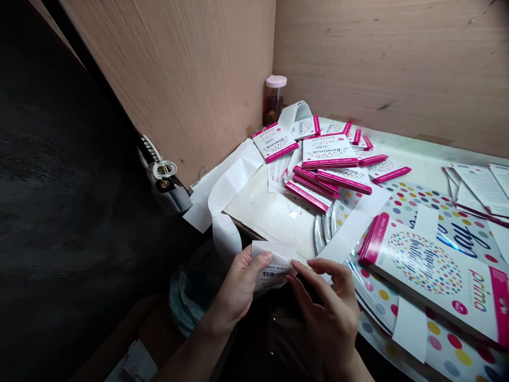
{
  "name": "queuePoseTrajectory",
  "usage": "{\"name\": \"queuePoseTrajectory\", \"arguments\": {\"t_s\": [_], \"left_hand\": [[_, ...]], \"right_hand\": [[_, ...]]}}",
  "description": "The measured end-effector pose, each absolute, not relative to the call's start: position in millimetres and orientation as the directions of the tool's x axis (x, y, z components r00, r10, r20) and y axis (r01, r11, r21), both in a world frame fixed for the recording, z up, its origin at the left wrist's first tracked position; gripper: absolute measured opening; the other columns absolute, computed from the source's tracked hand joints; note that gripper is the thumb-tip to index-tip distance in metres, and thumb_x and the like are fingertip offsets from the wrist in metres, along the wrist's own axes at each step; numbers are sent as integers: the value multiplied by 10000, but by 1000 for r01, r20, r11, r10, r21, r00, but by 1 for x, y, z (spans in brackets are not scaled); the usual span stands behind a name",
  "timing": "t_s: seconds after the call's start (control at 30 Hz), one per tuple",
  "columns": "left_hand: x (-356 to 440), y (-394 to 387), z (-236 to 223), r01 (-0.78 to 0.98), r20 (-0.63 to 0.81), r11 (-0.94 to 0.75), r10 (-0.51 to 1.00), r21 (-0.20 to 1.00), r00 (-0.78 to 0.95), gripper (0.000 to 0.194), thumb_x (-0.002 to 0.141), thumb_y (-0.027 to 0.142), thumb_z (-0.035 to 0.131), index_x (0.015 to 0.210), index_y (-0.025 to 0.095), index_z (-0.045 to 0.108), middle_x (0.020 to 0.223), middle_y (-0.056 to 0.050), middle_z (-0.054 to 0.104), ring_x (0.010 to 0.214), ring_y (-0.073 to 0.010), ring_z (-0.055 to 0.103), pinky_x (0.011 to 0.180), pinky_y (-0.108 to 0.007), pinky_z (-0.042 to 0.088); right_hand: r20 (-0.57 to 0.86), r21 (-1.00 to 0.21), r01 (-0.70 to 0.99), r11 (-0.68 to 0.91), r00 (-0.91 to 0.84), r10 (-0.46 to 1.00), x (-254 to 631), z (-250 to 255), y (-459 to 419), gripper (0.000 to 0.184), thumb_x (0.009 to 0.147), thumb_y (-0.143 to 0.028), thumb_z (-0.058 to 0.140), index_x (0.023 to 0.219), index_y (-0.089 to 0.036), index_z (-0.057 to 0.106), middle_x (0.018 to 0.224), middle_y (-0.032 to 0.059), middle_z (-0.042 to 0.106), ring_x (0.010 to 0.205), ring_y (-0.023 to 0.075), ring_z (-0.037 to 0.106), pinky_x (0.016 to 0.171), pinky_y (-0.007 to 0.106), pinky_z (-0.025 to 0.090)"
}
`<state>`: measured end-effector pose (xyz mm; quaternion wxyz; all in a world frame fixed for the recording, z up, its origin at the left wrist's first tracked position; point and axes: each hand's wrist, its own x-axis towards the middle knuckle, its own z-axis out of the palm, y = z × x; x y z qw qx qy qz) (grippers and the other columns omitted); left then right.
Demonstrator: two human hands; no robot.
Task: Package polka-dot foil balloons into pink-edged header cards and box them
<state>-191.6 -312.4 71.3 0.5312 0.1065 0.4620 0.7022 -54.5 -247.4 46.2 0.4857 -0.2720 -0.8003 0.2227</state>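
My left hand is closed on a strip of white barcode labels, thumb on top, just off the table's front edge. At the strip's right edge, my right hand pinches a label between thumb and forefinger; whether it has come off the backing I cannot tell. From my left hand the label strip runs back in a curl over the table edge. Right of my hands lies a stack of white and pink balloon packets printed with a dotted circle. It rests on flat, dotted foil balloons.
Folded pink-and-white packets lie heaped at the back of the table. Behind them a jar with a pink lid stands in the corner of the wooden panels. Scissors hang at the left panel's edge. More printed cards lie far right.
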Motion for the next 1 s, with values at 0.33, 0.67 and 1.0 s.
{"name": "queuePoseTrajectory", "arguments": {"t_s": [0.33,0.67,1.0], "left_hand": [[-189,-311,71,-644,-344,-21,832,765,-435,221,794,306,739,910,129,679,761,-40,728,692,-161,678,671,-242,524],[-227,-293,65,-746,-449,85,841,660,-301,307,667,231,830,913,112,690,812,-50,734,715,-138,668,728,-231,530],[-203,-277,75,-650,-374,61,857,758,-355,318,729,333,805,942,146,662,845,-48,739,744,-149,682,727,-221,493]], "right_hand": [[736,-530,240,813,-345,582,-58,48,-252,322,801,52,660,1016,-184,703,897,60,573,801,172,543,686,323,464],[645,-644,-13,765,-548,533,-32,75,-280,221,817,-46,678,988,-186,688,801,59,647,787,204,614,640,312,523],[609,-723,46,690,-430,666,-108,70,-282,161,866,-185,681,993,-199,582,761,1,524,642,134,515,562,248,470]]}}
